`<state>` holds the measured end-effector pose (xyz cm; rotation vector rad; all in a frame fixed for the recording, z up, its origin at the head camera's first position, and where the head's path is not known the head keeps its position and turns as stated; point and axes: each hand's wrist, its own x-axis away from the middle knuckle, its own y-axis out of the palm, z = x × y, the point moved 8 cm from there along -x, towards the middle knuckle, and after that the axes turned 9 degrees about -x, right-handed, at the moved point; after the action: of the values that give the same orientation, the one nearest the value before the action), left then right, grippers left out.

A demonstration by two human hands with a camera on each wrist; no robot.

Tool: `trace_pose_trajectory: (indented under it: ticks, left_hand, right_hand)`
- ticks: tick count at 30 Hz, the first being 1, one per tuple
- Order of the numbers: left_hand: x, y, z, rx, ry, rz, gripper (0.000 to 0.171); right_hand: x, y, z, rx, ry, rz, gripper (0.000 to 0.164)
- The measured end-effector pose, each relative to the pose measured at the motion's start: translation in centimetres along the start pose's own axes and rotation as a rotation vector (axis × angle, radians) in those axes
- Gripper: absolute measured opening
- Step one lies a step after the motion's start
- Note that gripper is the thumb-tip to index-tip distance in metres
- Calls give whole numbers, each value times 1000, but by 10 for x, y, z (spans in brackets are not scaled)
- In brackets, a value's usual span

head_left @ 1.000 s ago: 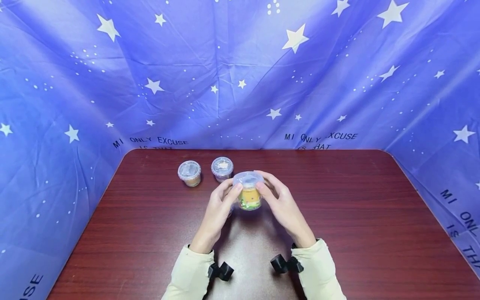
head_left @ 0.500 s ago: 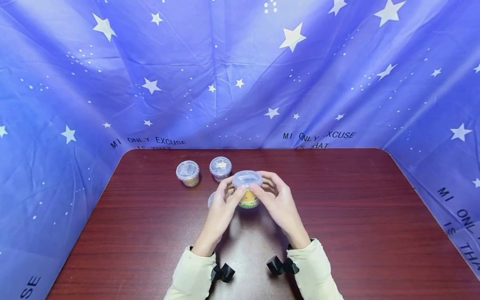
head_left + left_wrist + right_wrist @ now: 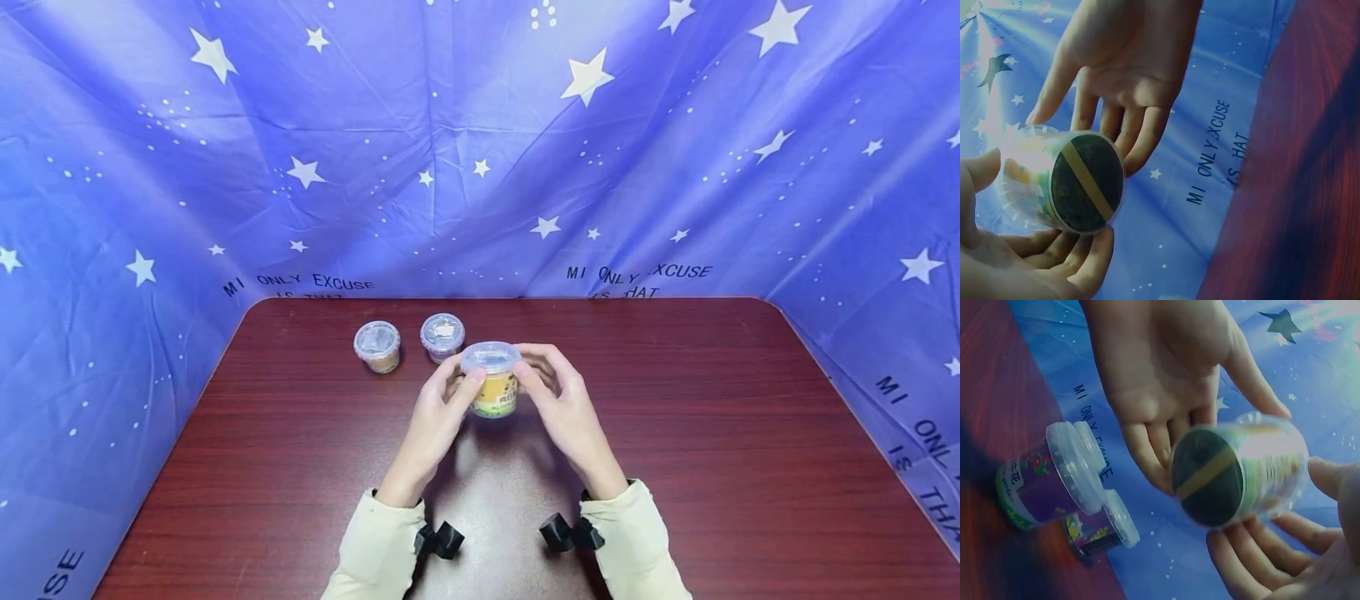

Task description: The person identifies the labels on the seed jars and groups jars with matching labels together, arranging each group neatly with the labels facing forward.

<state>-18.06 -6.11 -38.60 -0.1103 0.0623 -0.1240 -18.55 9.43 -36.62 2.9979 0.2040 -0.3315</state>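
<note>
Both hands hold a clear plastic tub (image 3: 495, 397) with a see-through lid (image 3: 491, 357) and a yellow and green label, raised above the table. On its left side the left hand (image 3: 431, 410) curls round it, thumb on the front near the lid. From the other side the right hand (image 3: 564, 408) grips it the same way. The left wrist view shows the tub's dark base (image 3: 1088, 181), crossed by a yellowish strip. What fills the tub cannot be made out.
Two similar lidded tubs, one at far left (image 3: 377, 347) and one nearer the middle (image 3: 442, 337), stand on the dark red table (image 3: 712, 417). A purple-labelled tub (image 3: 1044, 481) appears close by in the right wrist view. Blue star-printed cloth (image 3: 480, 125) hangs around the table.
The tub has turned between the hands, bringing label writing to the front. The thumbs, close together half a second ago, are now apart. A tub edge beside the left hand is hidden again.
</note>
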Motion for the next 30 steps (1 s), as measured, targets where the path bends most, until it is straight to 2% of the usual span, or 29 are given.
trace_pose_trajectory:
  ticks: [9,15,21,25,30]
  left_hand:
    - [2,1,2,-37,17,-9,40]
    - [1,0,0,-46,-2,-2,40]
    - [1,0,3,-66,28,24,41]
    - [1,1,6,-74,51,12,44]
    - [1,0,4,-38,22,-25,44]
  right_hand:
    - [2,1,3,-18,57,-85,39]
    - [1,-2,3,-1,41,-22,36]
    - [1,-2,2,17,17,49,36]
    - [2,1,0,44,0,46,39]
    - [1,2,2,29,32,22,35]
